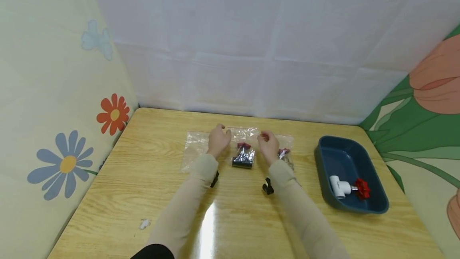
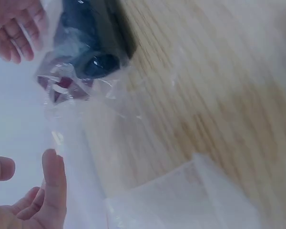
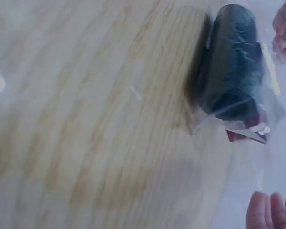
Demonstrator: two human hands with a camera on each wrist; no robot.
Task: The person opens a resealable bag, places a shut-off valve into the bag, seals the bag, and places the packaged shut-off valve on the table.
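Observation:
A clear plastic bag (image 1: 244, 139) lies on the wooden table (image 1: 230, 211), with a dark valve with a red handle (image 1: 243, 156) inside it. My left hand (image 1: 218, 139) pinches the bag's top left edge. My right hand (image 1: 268, 144) pinches its top right edge. In the left wrist view the bagged valve (image 2: 90, 47) sits above my left hand (image 2: 33, 191), whose thumb stands beside the film. The right wrist view shows the same bagged valve (image 3: 233, 62), with my right hand (image 3: 271, 210) below it.
A second bagged part (image 1: 284, 153) lies just right of my right hand. An empty clear bag (image 1: 194, 149) lies to the left. A dark blue tray (image 1: 373, 207) at the right holds a white valve with a red handle (image 1: 346, 187). Padded walls close in three sides.

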